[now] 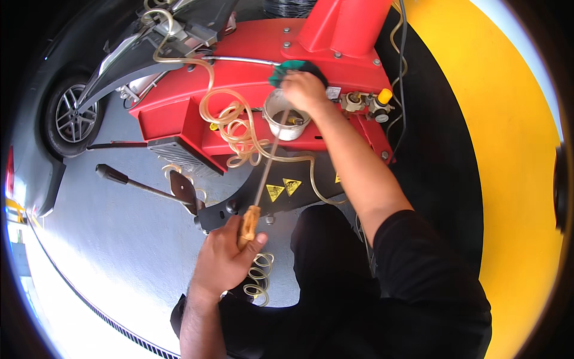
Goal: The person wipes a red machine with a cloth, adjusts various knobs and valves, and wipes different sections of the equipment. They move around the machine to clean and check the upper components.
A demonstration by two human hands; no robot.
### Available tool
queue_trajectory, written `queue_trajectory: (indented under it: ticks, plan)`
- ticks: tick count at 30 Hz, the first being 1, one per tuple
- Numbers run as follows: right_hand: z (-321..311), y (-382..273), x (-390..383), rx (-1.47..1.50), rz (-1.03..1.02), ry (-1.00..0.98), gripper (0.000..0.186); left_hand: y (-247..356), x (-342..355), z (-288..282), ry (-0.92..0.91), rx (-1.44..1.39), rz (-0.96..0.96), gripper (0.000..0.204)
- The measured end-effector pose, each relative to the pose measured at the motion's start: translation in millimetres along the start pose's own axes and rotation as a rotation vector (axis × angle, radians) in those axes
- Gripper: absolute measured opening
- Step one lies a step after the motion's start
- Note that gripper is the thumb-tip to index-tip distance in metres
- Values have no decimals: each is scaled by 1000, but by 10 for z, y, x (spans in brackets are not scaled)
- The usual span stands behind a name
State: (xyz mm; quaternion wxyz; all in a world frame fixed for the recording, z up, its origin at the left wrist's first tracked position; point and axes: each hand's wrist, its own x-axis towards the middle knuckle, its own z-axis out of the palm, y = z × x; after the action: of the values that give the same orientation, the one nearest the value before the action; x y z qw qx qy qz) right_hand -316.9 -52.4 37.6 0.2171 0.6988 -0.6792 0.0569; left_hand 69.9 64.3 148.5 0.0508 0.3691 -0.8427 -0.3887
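My left hand is closed round the tan handle of a long tool with a thin metal shaft. The shaft slants up and away into a white bucket, where its far end is hard to make out among dark contents. My right hand reaches past the bucket's far side. It is closed on a bunched green and black cloth, which lies against the red machine base. Some of the right fingers are blurred or hidden.
Coiled clear hose hangs left of the bucket and crosses in front of it. A pressure regulator with a yellow knob sits to the right. At left, a black-gripped lever sticks out over the grey floor, and a car wheel stands beyond.
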Motion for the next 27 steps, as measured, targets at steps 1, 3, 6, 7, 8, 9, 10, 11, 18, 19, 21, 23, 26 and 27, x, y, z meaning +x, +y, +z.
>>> queue_trajectory:
  ticks: [1, 3, 6, 7, 8, 9, 10, 11, 18, 19, 21, 23, 26, 27]
  plan:
    - [28, -96, 173, 12, -11, 3, 21, -42, 6, -3, 15, -1, -38, 46]
    - [99, -4, 257, 41, -35, 32, 24, -64, 51, -12, 30, -44, -94, 46]
    - [165, 224, 63, 107, -88, 36, 27, -84, 52, -30, 25, -115, -157, 47]
    - [166, 283, -44, 120, -96, 69, 27, -103, 46, -24, 35, -102, -165, 47]
    - [129, 368, -173, 119, -74, 75, 27, -115, 47, -13, 47, -93, -172, 46]
    - [83, 444, -312, 113, -51, 78, 28, -118, 53, -6, 56, -86, -176, 46]
    - [47, 464, -389, 84, -57, 53, 28, -101, 68, -14, 56, -77, -193, 46]
    - [8, 460, -434, 53, -67, 31, 28, -95, 72, -15, 76, -69, -181, 46]
    - [138, 176, 165, 262, -156, -157, 30, -83, 65, -10, 143, -38, -224, 48]
    - [125, 90, 303, 130, -279, -204, 30, -91, 56, -2, 175, -27, -224, 49]
    - [141, -94, 556, 226, -234, -289, 37, -127, 33, 18, 231, 0, -224, 51]
    - [271, -141, 720, 342, -198, -297, 37, -143, 37, 34, 242, 9, -221, 52]
    - [562, -120, 868, 501, -159, -280, 34, -96, 36, 29, 224, -5, -210, 53]
    - [583, -160, 919, 500, -148, -288, 36, -75, 11, 6, 212, 6, -202, 53]
